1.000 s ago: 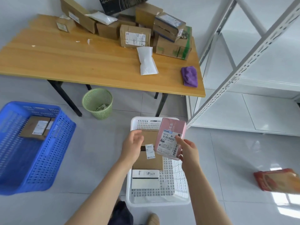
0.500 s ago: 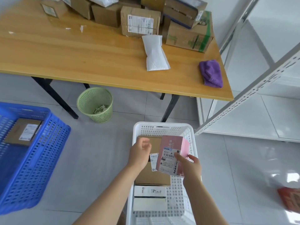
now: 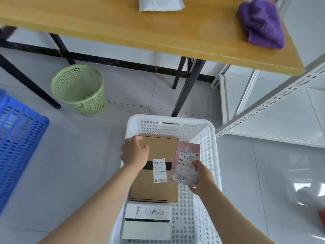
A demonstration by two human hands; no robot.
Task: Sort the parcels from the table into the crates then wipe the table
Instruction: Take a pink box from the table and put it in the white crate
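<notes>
My right hand (image 3: 202, 180) pinches a pink parcel (image 3: 187, 163) with a white label, low inside the white crate (image 3: 168, 123), beside a brown cardboard box (image 3: 158, 187). My left hand (image 3: 134, 151) hovers with loosely curled fingers over the far left corner of that box and holds nothing. A white box (image 3: 146, 220) lies in the near end of the crate. The blue crate (image 3: 19, 136) stands on the floor at the left. On the wooden table (image 3: 123, 30) lie a white mailer bag (image 3: 161, 4) and a purple cloth (image 3: 262, 23).
A green mesh wastebasket (image 3: 79, 88) stands under the table beside its black legs. A white metal shelf frame (image 3: 274, 95) rises at the right, close to the crate. Something red (image 3: 321, 214) lies at the right edge of the floor.
My view has dropped and closed in on the white crate. My right hand has lowered the pink parcel into the crate beside the brown box, and my left hand has moved down with it.
</notes>
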